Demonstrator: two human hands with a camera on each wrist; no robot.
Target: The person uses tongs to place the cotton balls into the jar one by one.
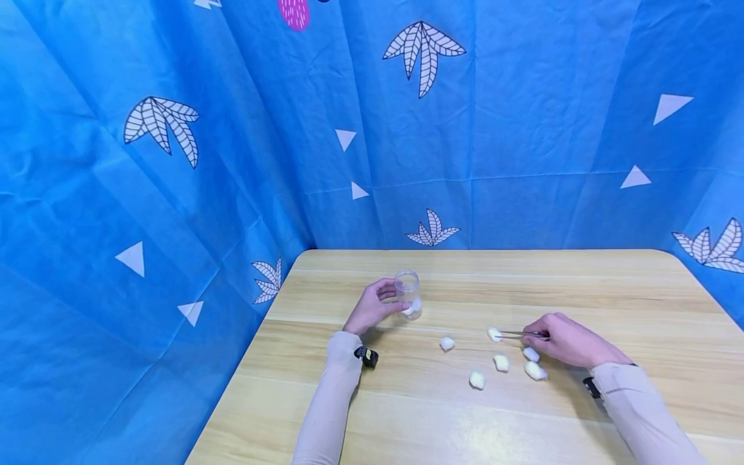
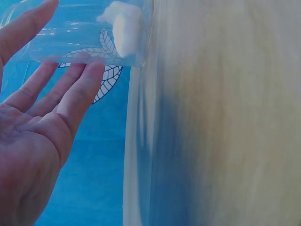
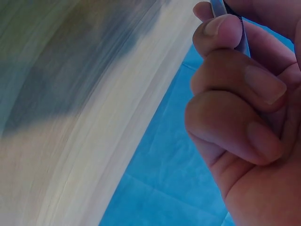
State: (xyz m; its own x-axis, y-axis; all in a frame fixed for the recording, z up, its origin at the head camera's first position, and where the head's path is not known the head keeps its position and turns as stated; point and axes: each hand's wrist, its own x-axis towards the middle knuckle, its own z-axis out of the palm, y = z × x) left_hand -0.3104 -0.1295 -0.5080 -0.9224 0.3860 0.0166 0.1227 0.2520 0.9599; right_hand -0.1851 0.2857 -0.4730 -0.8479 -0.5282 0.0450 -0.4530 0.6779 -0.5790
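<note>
A clear jar [image 1: 407, 289] stands on the table, and my left hand [image 1: 374, 306] holds it by the side with thumb and fingers. White cotton balls [image 2: 126, 30] lie at the jar's bottom in the left wrist view. My right hand [image 1: 572, 341] pinches metal tweezers [image 1: 514, 335], whose tips point left and reach a cotton ball [image 1: 495, 334]; whether they grip it is too small to tell. In the right wrist view, the curled fingers [image 3: 235, 117] hold the tweezers' shaft [image 3: 218, 8], and the tips are out of view.
Several loose cotton balls lie between the hands, among them one cotton ball [image 1: 447, 343] nearest the jar and another [image 1: 535, 371] just below the right hand. The wooden table [image 1: 418, 426] meets a blue patterned curtain [image 1: 523, 129] at the back and left.
</note>
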